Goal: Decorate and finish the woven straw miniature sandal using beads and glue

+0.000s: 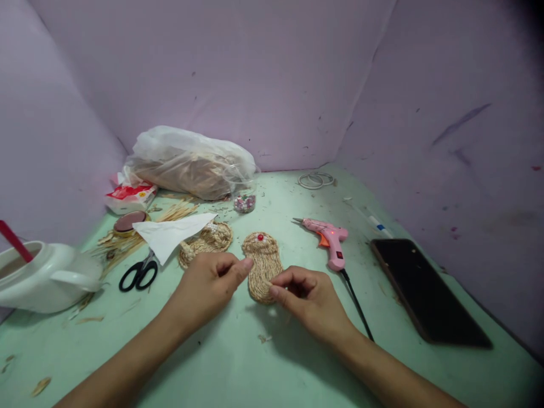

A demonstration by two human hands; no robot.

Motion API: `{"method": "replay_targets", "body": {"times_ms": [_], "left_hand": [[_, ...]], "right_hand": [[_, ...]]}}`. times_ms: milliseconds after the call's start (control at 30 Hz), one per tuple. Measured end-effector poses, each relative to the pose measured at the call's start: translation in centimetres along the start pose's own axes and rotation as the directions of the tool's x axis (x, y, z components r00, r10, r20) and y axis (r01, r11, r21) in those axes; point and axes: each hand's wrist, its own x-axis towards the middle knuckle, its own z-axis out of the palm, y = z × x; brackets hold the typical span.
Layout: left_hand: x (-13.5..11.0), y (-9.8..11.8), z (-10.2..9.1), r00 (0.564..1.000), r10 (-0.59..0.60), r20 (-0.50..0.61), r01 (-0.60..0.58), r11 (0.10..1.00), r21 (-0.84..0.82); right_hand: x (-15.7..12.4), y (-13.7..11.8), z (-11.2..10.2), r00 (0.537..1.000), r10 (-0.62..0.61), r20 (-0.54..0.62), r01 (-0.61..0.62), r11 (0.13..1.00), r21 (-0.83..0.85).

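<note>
The tan, sole-shaped slipper of coiled straw cord (264, 265) lay on the pale green tabletop (238, 362), between your hands. Cord rows ran lengthwise; both ends rounded. A band crossed the far end, bearing a glossy red bead (260, 237) with whitish bits beside it. Your left hand (215, 279) was at its left side, thumb and forefinger drawn together; whether they gripped anything, could not tell. Your right hand (313, 299) had thumb and forefinger nearly meeting at the lower right edge; grip unconfirmed. Pink plastic glue gun (335, 245): on the right.
</note>
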Motion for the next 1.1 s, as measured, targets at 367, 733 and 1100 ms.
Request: {"method": "replay_targets", "body": {"times_ms": [367,733,1100], "left_hand": [[-1.1,-0.4,2.4,0.833,0.553,-0.027,-0.549,0.832,0.081],[-0.9,-1.8,3.0,0.594,0.800,-0.086,-0.705,0.569,0.424],[-0.5,-1.2,1.7,0.993,0.080,0.092,-0.062,0.981,-0.182]], "right_hand": [[-0.2,0.4,-0.1,0.954,0.057,0.295,-0.110,0.980,0.166],[-0.4,0.3,-0.2,0.904,0.076,0.420,-0.153,0.976,0.153],[0.0,0.2,-0.2,0.959,0.083,0.270,-0.105,0.992,0.069]]}}
